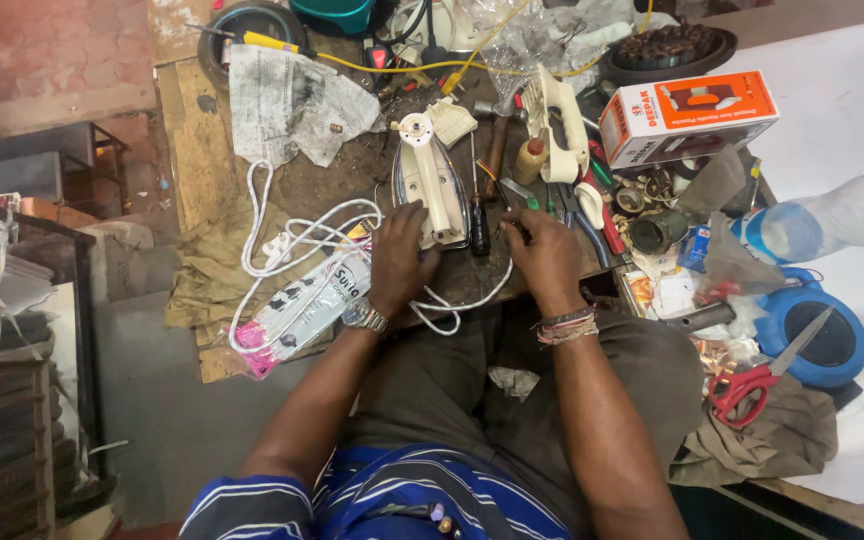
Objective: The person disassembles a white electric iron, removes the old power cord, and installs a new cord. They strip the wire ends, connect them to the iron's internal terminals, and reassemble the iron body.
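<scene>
Cream-coloured iron [430, 180] lies opened up, left hand [399, 255] pressing its rear, right hand [544, 255] loosely curled, empty.

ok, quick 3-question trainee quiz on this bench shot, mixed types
1. True or false: the left hand rests on the cream-coloured clothes iron body.
2. Which lies at the right edge of the bench: (a) red-handled scissors (b) a green hammer (c) a yellow drill?
3. Fill in: the white power cord loops to the ___ of the iron.

Key: 1 true; 2 a; 3 left. The right hand is at the tools beside the black-handled screwdriver; whether it grips one cannot be told.
</scene>
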